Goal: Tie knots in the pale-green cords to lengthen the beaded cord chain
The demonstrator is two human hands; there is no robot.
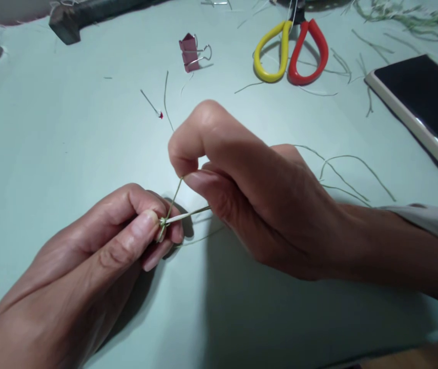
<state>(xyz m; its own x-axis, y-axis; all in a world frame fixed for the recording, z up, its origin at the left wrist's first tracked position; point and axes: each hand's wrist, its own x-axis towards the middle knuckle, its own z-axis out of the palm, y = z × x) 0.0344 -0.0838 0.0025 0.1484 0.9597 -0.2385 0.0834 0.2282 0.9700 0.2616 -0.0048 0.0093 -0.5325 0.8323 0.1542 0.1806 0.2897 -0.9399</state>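
My left hand (99, 261) pinches a small knotted piece of green and white cord (162, 223) between thumb and forefinger. From that knot a thin green thread (175, 196) runs up to my right hand (257, 200), whose thumb and forefinger are closed on it. A pale bundle of strands (188, 213) stretches from the knot to beneath my right hand, where its hold is hidden. Loose green thread ends (345, 179) lie on the table beyond my right wrist.
Scissors with yellow and red handles (307, 54), a dark pink binder clip (190, 53) and a red-ended pin (151, 104) lie behind my hands. A phone (430, 107) is at the right, a metal bar (88, 15) at the back left. Thread scraps are scattered on the table (68, 138).
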